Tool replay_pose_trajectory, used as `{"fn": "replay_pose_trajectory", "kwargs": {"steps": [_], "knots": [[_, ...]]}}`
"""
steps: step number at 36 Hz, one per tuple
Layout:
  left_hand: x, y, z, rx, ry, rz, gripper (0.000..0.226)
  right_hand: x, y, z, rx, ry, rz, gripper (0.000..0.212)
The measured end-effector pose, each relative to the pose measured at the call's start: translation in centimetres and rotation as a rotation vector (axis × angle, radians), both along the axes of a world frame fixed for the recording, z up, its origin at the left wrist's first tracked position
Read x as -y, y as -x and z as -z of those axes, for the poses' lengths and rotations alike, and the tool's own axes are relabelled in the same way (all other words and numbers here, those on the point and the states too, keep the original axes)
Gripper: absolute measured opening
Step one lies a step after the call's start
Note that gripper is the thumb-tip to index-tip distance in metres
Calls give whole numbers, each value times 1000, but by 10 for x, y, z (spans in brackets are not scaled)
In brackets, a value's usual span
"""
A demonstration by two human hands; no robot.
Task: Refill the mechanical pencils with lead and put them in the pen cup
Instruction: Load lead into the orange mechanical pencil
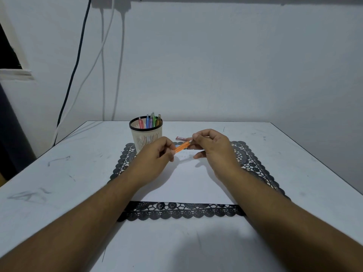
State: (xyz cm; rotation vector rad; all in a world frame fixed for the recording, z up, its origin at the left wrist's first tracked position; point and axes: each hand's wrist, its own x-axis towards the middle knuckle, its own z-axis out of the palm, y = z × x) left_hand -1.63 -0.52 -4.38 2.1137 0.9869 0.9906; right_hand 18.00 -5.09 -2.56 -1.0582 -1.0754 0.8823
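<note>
Orange pencil: your left hand [157,152] grips the orange mechanical pencil [181,147] by its lower barrel and holds it slanted, top end raised toward your right. That slant looks meant to bring the cap end to the other hand; the pencil hangs above the mat, not resting on it.
Right hand: your right hand [210,144] pinches the pencil's pale top end between thumb and forefinger, the other fingers loosely curled below. I judge you are working the cap or feeding lead; no lead is big enough to see.
Lead case: the small red lead case [179,138] lies flat just behind the pencil, toward the table's far edge, close by your right fingertips, probably so a lead is a short reach away.
Pen cup: the cream pen cup [146,137] with its black rim stands on the far left corner of the black lace mat [176,211], just beyond your left knuckles. Several coloured pencils [149,120] already stand in it, so this one seems among the last.
Paper: a white sheet [188,183] covers the mat's middle under your hands.
Open room: the white table [294,173] lies bare to right and left of the mat, well apart from every edge. The path to the cup is short, but your left hand sits close to it, so lift before swinging over.
Wall: cables [78,55] hang behind the far left corner, away from your work.
</note>
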Motion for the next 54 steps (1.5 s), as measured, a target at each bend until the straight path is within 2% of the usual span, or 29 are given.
{"fn": "replay_pose_trajectory", "kwargs": {"steps": [4,15,34,40,49,54], "knots": [[0,0,0,13,-3,4,13,-1,-3,-1,-27,-12,43,14],[-2,1,1,29,5,21,12,-3,-6,2,141,7,19,12],[4,-1,-3,-81,-83,0,13,3,-9,-2,297,32,-6,24],[6,-3,-1,-31,-49,6,10,7,-3,-1,247,37,-18,32],[8,-8,-2,66,-42,26,10,4,3,2,59,85,-140,4],[5,-7,-1,116,30,43,19,1,1,-4,-116,26,-51,8]]}}
